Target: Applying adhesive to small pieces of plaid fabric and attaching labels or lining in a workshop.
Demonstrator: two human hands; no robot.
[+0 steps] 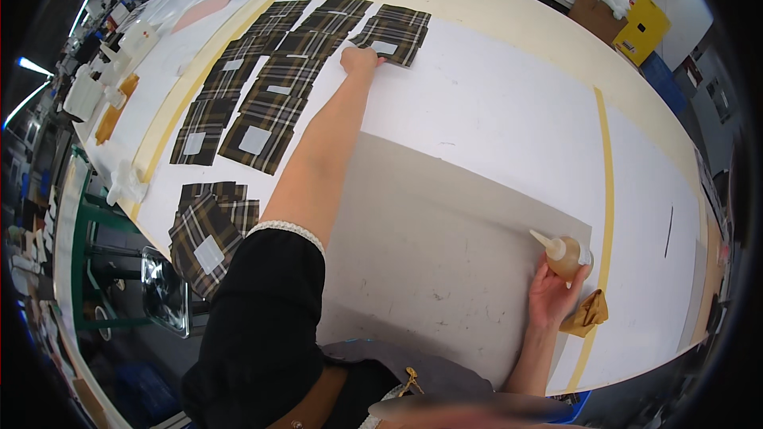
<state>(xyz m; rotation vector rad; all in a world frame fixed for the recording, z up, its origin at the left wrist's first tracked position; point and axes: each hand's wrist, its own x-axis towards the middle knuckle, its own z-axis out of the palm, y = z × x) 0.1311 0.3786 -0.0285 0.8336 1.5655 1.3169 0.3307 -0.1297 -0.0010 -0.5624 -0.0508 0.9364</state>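
My left hand (362, 60) reaches to the far side of the table, its fingers closed at the near left corner of a dark plaid fabric piece (407, 54) bearing a small white label; the fingertips are partly hidden. My right hand (554, 294) grips a squeeze bottle (566, 257) with amber contents and a pale pointed nozzle tilted up to the left. Left of my left forearm, overlapping plaid pieces (270, 125) lie in rows, some with white patches. A loose pile of the same plaid pieces (208, 230) sits nearer, at the table's left edge.
A grey board (445, 254) lies on the white table covering before me. Beside my right wrist rests a crumpled brown wrapper (586, 314) on a yellow tape strip (606, 183). Bottles and an amber tray (116, 111) line the left edge. A stool (165, 290) stands below.
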